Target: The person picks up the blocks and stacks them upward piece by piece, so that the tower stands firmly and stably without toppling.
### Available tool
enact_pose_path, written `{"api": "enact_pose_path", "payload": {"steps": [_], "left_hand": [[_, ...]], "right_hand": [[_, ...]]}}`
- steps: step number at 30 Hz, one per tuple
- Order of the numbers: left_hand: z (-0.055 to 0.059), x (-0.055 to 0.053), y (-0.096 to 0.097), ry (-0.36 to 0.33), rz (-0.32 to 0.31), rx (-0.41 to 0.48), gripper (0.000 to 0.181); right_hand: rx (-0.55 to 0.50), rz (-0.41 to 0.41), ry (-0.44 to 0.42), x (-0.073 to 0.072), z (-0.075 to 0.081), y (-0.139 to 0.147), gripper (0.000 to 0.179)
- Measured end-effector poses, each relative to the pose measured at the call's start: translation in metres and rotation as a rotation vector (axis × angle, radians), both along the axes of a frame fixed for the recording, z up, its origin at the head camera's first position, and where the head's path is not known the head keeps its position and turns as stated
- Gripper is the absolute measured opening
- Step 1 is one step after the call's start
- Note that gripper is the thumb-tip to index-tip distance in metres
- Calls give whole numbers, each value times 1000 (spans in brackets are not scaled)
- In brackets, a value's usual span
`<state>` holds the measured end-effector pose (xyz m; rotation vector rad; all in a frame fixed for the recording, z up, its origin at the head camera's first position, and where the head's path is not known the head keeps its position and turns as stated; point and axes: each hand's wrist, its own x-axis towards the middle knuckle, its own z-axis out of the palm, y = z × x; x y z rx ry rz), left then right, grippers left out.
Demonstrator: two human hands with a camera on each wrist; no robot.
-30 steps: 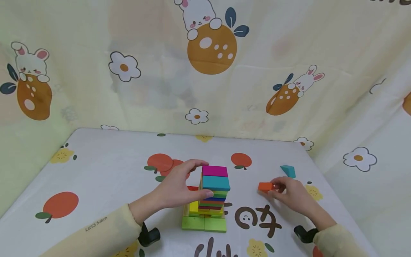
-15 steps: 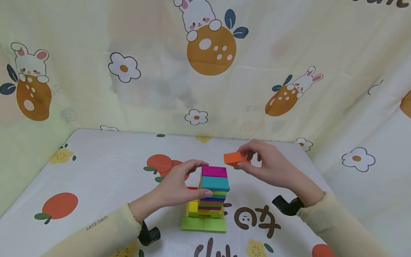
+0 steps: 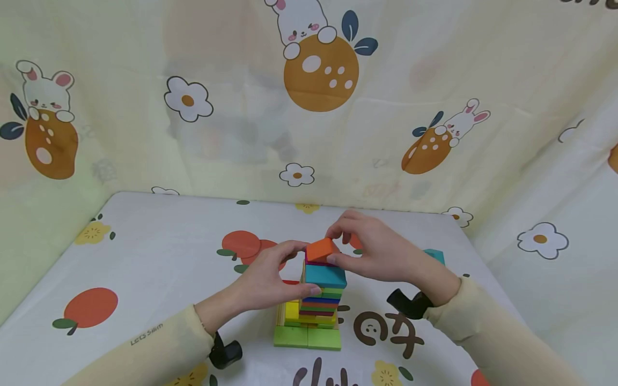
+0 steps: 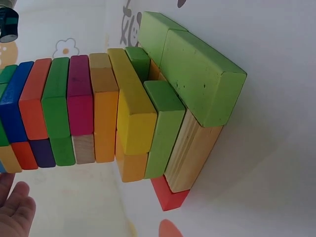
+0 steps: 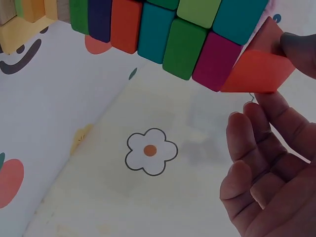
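Observation:
A tower of coloured wooden blocks (image 3: 325,276) stands on light green blocks (image 3: 307,338) in the head view. My left hand (image 3: 263,279) holds its upper part, thumb at the near side and a forefinger at the far side. My right hand (image 3: 374,249) pinches an orange triangular block (image 3: 319,250) at the tower's top. Seen from the right wrist, one edge of this block meets the magenta block (image 5: 216,61) at the top, with the thumb and a finger on its ends. Other fingers of my left hand (image 4: 17,210) show behind the tower in the left wrist view.
A teal block (image 3: 435,255) lies at the right of the table, partly hidden by my right arm. A red block (image 4: 169,193) sits by the tower's base. A printed cloth (image 3: 232,145) hangs behind the table (image 3: 169,230).
My right hand has lifted the orange block from the table's right side and brought it left onto the tower's top. My left hand has stayed at the tower.

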<state>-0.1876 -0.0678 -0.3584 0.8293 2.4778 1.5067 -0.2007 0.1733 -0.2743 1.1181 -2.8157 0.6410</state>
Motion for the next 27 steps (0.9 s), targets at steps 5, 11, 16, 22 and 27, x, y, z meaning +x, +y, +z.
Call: {"api": "enact_pose_path", "payload": {"steps": [5,11,16,22,27], "left_hand": [[1,0,0,-1,1,2,65],[1,-1,0,1,1,2,64],[0,-1,0,-2,4,6,64],[-1,0,0,2,8,7,64],[0,0,0,3,13,6,65]], "right_hand": [[13,3,-14,0,-1,-1,20],[24,-3,-25,-1,-2,-1,22],[28,-3,-23,-1,-2,-2,23],[29,0,-24,-1,-2,-2,22],[34,3,-24,-1,-1,-2,22]]}}
